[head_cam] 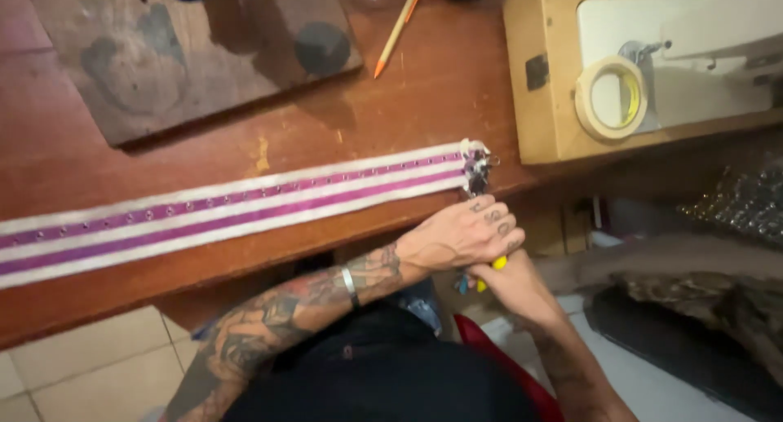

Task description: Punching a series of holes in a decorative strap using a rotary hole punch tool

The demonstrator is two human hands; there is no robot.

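Strap [228, 214] of purple and white webbing, studded with a row of small metal eyelets, lies flat across the wooden table [424, 88] and runs away to the left of both hands, its near end stopping just above them at the table's front edge. At that end sits a small cluster of metal fittings [478, 171], just beyond the knuckles. The left hand [461, 233] is curled into a loose fist below the strap's end, fingers folded inward; whether it pinches anything cannot be told. The right hand [510, 279] is tucked directly beneath the left, closed around a yellow-handled tool [493, 267], of which only a bit of handle shows between the two hands. A metal bracelet [349, 282] circles the left wrist. Farther up from the hands, an orange pen [398, 29] lies on the table beside a worn grey board [188, 55]. Up and to the right of the hands, a roll of masking tape [611, 97] rests on a sewing machine [693, 55].
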